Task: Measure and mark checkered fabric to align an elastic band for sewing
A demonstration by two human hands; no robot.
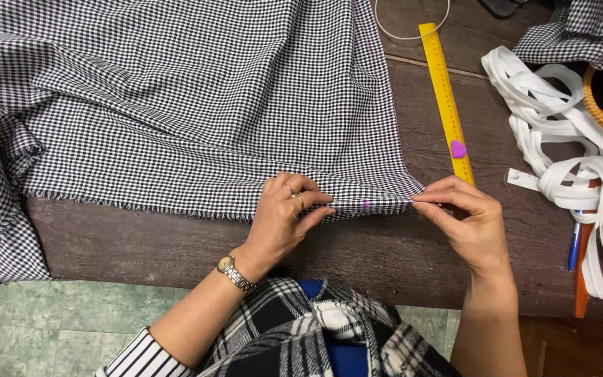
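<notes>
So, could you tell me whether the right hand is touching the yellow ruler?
Apart: the head view shows dark table between the right hand and the yellow ruler.

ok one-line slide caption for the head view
Both hands, left hand and right hand, pinch a fold along the checked fabric edge beside a yellow ruler.

Cloth (176,105) on table (385,258); ruler (446,98) right of it; tape pile (574,160) farther right.
</notes>
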